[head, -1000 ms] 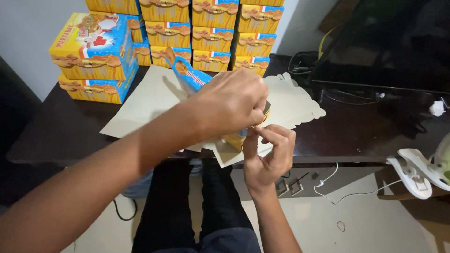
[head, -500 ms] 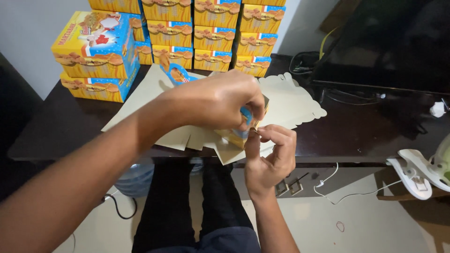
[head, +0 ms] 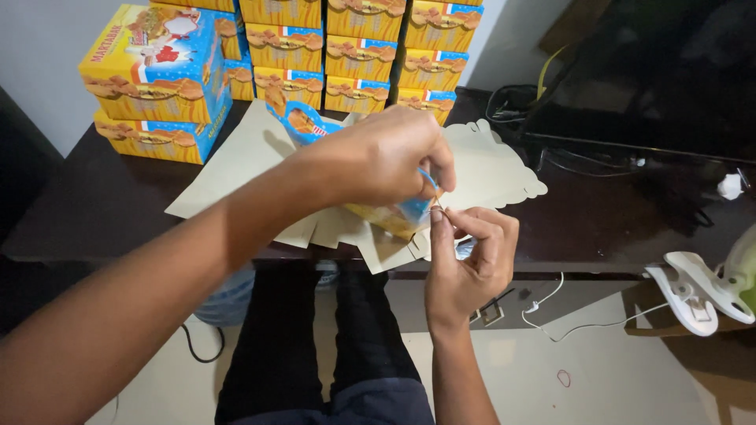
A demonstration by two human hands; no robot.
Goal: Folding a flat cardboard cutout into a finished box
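Many finished yellow-and-blue boxes [head: 358, 47] stand stacked at the dark table's [head: 102, 205] back | my left hand [head: 378, 161] and right hand [head: 472, 260] both pinch a half-folded printed carton [head: 386, 216] over the table's front edge, fingertips pressed at its corner | flat die-cut blanks [head: 488, 165] underneath, unfolded | I judge this box unfinished.

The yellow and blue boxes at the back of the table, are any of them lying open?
No: the stacked yellow and blue boxes all look folded shut, while both hands, left hand and right hand, work on an unfolded flat carton.
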